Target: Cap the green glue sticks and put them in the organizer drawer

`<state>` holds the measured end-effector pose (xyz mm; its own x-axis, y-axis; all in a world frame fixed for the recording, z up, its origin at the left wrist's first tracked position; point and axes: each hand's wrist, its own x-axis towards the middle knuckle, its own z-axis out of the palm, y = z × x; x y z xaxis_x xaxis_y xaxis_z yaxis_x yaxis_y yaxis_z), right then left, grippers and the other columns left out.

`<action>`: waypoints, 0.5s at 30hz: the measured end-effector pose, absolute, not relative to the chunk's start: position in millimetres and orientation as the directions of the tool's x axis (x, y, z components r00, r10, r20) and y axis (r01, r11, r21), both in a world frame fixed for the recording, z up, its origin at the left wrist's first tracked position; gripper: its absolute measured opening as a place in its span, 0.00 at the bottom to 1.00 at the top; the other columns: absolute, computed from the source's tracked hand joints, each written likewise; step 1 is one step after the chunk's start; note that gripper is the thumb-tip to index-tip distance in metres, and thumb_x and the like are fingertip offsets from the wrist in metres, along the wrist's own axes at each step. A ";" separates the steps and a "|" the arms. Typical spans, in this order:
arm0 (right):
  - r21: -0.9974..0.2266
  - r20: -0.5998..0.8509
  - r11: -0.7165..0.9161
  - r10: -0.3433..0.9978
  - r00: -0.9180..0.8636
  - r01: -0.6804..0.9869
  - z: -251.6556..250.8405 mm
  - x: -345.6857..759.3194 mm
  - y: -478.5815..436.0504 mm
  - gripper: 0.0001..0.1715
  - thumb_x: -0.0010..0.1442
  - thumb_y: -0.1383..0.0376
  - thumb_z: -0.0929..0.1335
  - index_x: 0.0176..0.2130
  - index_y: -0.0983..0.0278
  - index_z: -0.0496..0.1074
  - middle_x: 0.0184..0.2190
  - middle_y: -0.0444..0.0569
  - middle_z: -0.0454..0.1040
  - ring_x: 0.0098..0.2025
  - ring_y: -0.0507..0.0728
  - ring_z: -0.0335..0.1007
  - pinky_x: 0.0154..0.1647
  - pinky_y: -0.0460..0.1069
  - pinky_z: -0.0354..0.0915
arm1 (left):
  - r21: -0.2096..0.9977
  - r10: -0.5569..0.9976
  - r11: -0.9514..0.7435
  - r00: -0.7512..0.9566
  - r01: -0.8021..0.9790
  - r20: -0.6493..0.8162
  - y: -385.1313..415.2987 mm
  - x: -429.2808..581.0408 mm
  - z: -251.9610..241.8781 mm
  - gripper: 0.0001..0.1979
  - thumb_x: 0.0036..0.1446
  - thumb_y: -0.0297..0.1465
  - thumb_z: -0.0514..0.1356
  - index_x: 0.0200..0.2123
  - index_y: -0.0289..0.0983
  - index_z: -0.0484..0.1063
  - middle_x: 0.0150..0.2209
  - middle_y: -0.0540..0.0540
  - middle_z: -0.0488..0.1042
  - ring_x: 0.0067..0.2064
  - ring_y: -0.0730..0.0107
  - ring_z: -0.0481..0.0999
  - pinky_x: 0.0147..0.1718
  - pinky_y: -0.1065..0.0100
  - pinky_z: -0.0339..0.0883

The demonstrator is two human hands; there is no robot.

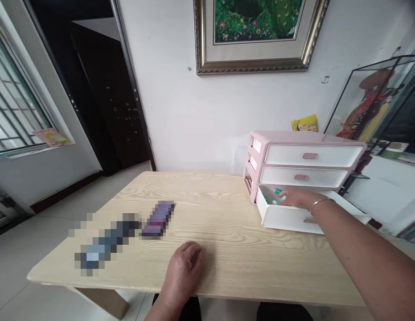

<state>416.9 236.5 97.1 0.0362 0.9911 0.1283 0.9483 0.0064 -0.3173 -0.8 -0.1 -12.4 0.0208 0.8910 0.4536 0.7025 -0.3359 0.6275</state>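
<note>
My right hand [296, 197] reaches into the pulled-out bottom drawer [290, 221] of a pink and white drawer box [257, 178]. Its thumb and fingertips are beside small green and white items [277, 191] in the drawer, too small to name. Part of the fingers is hidden, so whether they grip anything does not show. My left hand [185, 265] rests on the wooden table [220, 214] near its front edge, fingers curled in, with nothing visible in it.
Two pixelated things lie on the table's left side: a purple flat one [158, 218] and a long dark-blue one [108, 240]. A yellow packet [306, 123] shows behind the drawer box. A glass case [364, 102] stands at the right, and a framed picture [257, 67] hangs above.
</note>
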 end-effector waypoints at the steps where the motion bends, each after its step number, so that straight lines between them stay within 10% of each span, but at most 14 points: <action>1: -0.332 0.158 0.018 0.987 0.037 0.943 99.6 417.5 231.1 0.08 0.60 0.63 0.75 0.40 0.64 0.79 0.33 0.49 0.79 0.33 0.57 0.76 0.37 0.52 0.72 | 0.622 0.891 -0.339 0.027 0.706 0.454 -1.1 -0.8 -9.7 0.12 0.67 0.31 0.54 0.40 0.41 0.79 0.42 0.42 0.81 0.44 0.61 0.81 0.45 0.64 0.75; 15: -0.648 0.435 0.047 0.842 0.319 0.760 27.3 399.7 84.0 0.15 0.63 0.51 0.63 0.39 0.59 0.69 0.35 0.51 0.79 0.39 0.61 0.76 0.41 0.52 0.67 | 0.548 0.827 -0.417 0.053 0.725 0.560 10.0 -13.2 -35.5 0.10 0.65 0.37 0.58 0.39 0.44 0.80 0.41 0.46 0.83 0.43 0.62 0.83 0.43 0.67 0.77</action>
<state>399.7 84.0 27.3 0.3190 0.8418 0.4354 0.7598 0.0474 -0.6484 -13.2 10.0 -35.5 0.0529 0.8269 0.5598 0.7248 -0.4174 0.5481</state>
